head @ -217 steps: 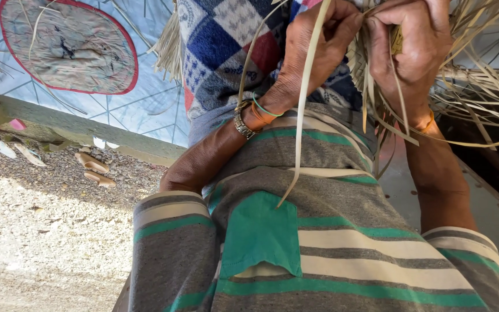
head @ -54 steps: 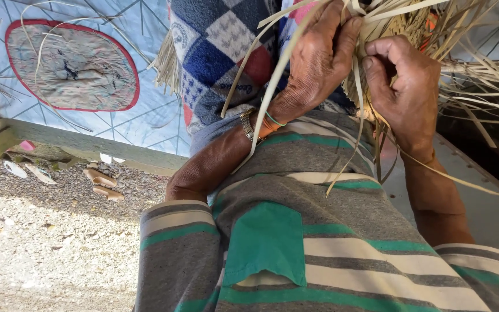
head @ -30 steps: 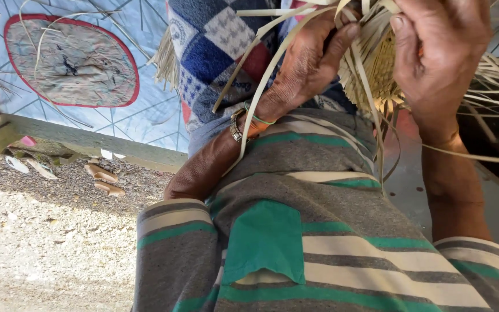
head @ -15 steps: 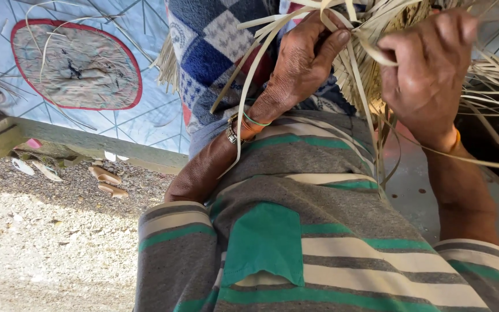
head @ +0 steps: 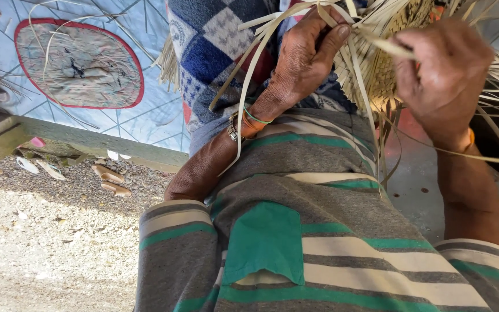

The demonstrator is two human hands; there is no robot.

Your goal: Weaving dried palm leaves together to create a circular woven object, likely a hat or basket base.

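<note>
Pulling a pale strip sideways, the right hand [head: 443, 75] has dropped from its raised place of a second ago and now sits lower and nearer the body, its grip pinched shut on that strip. The left hand [head: 307, 55] has kept its place, thumb and fingers pressed around a bundle of palm strips [head: 261, 52] at the edge of the woven piece [head: 379, 63]. That shift reads, as a judgement, like one strand being drawn tight through the weave while the other hand steadies the work.

The woven piece sits up in front of the chest, between both hands, over the checked cloth [head: 215, 46] on the lap. Loose strips trail down across the striped shirt [head: 319, 231]. No container shows; the woven piece holds nothing that can be seen. A round mat [head: 82, 63] lies on the blue floor sheet [head: 157, 121] beyond.
</note>
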